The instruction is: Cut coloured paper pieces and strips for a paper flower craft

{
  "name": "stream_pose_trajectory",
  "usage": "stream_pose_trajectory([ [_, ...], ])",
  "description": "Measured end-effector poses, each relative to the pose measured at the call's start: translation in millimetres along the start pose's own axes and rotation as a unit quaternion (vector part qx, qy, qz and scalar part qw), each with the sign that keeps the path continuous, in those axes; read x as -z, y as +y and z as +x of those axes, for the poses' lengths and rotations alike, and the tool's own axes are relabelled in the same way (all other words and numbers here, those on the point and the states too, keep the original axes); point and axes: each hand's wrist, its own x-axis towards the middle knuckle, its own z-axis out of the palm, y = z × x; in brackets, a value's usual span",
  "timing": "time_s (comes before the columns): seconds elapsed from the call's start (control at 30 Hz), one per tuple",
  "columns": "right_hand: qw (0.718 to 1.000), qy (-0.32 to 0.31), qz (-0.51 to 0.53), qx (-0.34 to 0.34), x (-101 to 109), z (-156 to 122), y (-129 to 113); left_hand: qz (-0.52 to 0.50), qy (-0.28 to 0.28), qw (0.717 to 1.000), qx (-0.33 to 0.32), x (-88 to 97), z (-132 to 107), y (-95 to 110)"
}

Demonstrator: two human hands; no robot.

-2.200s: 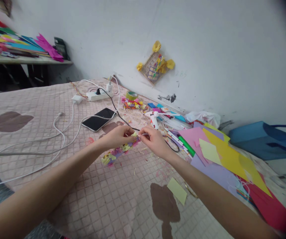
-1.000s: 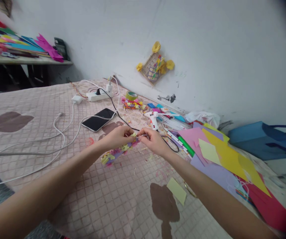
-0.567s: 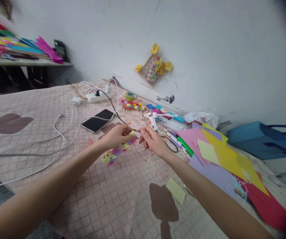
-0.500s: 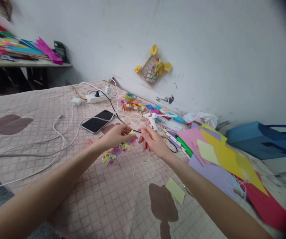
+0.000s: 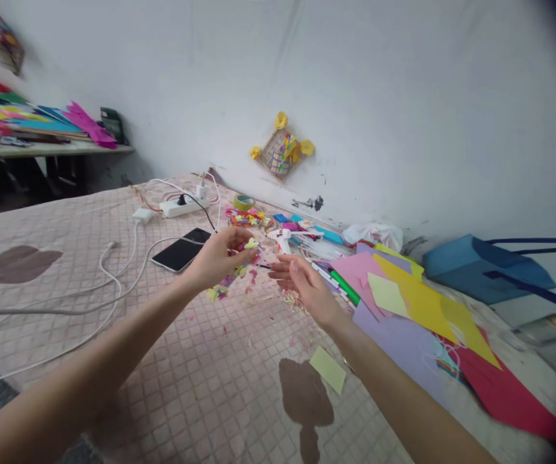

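1. Above the pink quilted cover, the left hand pinches the upper end of a decorated paper strip between thumb and fingertips. The strip's lower end hangs toward the cloth.
2. Just beside it, the right hand is open with its fingers loosely spread, and it holds nothing.
3. The strip looks very light, limp and easily crumpled, and its stuck-on paper bits could tear off.
4. A gentle pinch near one end, with support further along, suits it best.
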Motion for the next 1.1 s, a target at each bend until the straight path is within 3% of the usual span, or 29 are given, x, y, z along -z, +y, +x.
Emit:
stream_pose_trajectory([
  [0.17,0.992,0.086,0.083,0.039,11,-14,3,0.034,0.024,0.998,-0.048,5.7,5,21],
  [0.47,0.954,0.171,0.24,0.05,40,-49,14,0.087,0.074,0.99,-0.082,11.7,15,51],
  [0.83,0.853,0.3,0.427,-0.006,102,-73,41,0.102,0.096,0.988,-0.069,15.7,16,65],
  [1.0,0.839,0.318,0.441,0.005,118,-77,46,0.1,0.111,0.985,-0.09,28.0,15,78],
  [1.1,0.845,0.307,0.437,0.001,115,-77,50,0.118,0.107,0.984,-0.081,28.5,22,64],
])
